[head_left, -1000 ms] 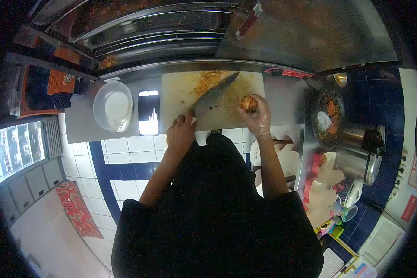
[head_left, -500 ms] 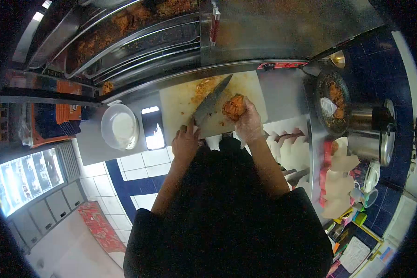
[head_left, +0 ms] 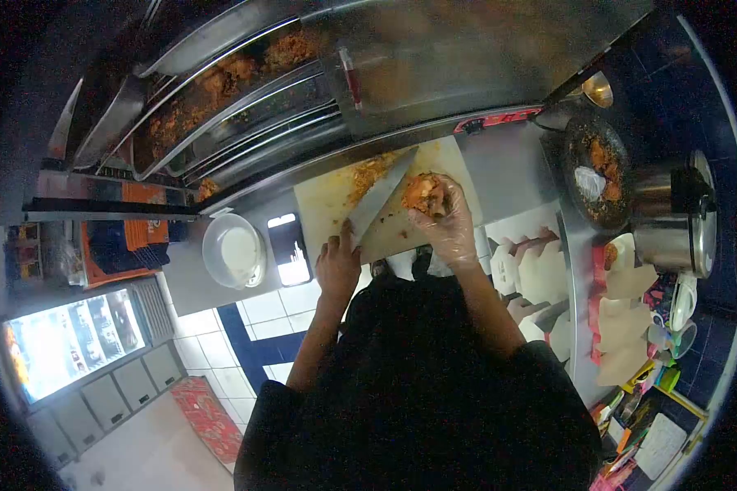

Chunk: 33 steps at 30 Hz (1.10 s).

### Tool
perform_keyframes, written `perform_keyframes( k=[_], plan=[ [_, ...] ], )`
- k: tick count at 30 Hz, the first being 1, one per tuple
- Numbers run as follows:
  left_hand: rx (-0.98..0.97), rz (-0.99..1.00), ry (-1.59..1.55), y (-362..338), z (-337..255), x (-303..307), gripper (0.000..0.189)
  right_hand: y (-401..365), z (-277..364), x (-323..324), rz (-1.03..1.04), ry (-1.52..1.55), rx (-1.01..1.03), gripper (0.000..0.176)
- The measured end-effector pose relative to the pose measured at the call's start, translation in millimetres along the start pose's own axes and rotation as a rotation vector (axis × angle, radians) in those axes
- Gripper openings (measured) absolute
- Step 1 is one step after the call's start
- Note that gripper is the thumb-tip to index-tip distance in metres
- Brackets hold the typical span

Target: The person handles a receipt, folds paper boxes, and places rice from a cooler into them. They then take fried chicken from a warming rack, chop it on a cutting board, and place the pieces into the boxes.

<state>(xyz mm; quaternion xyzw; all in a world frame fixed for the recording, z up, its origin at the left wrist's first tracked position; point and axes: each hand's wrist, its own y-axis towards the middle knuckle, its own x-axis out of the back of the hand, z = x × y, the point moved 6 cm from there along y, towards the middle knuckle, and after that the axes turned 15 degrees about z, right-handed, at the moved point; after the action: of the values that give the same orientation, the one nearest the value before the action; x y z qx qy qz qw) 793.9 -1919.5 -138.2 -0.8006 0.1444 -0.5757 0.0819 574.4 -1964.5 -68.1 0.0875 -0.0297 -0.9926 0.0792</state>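
Observation:
My left hand (head_left: 338,266) is closed round the handle of a large kitchen knife (head_left: 382,195), whose broad blade slants up and to the right over the white cutting board (head_left: 458,168). In a clear plastic glove, my right hand (head_left: 450,233) grips a browned piece of fried chicken (head_left: 420,193) just right of the blade. A paler side of the piece faces up. Crispy crumbs (head_left: 367,176) lie on the board left of the knife, with smaller bits scattered near it.
Left of the board are a phone (head_left: 289,250) and a white plastic bowl (head_left: 239,250). Trays of fried food (head_left: 221,82) stand beyond the counter. To the right are a dark pan (head_left: 577,155), a steel pot (head_left: 659,217) and open paper boxes (head_left: 540,266).
My right hand has turned the chicken so its paler side shows, and its fingers now reach round the far side. The knife stays in my left hand; the whole view has shifted slightly.

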Motion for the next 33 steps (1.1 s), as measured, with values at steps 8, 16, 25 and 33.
perform_keyframes(
  k=[8,16,25,33],
  plan=[
    [-0.045,-0.013,-0.013,10.2,0.1,-1.9,0.072,-6.7,16.4,-6.2,-0.111,-0.329,0.03,0.058],
    [-0.069,-0.105,0.131,5.9,-0.1,-0.1,0.063,-10.1,0.4,5.7,-0.078,-0.723,-0.236,0.064],
    [-0.067,-0.22,-0.182,-12.4,-19.4,22.6,0.045,2.6,-40.0,41.4,0.171,-1.149,-0.73,0.071],
    [-0.159,0.017,-0.604,1.5,-70.7,-17.0,0.026,16.2,-58.4,96.2,0.238,-0.847,-0.876,0.06]
  ],
)
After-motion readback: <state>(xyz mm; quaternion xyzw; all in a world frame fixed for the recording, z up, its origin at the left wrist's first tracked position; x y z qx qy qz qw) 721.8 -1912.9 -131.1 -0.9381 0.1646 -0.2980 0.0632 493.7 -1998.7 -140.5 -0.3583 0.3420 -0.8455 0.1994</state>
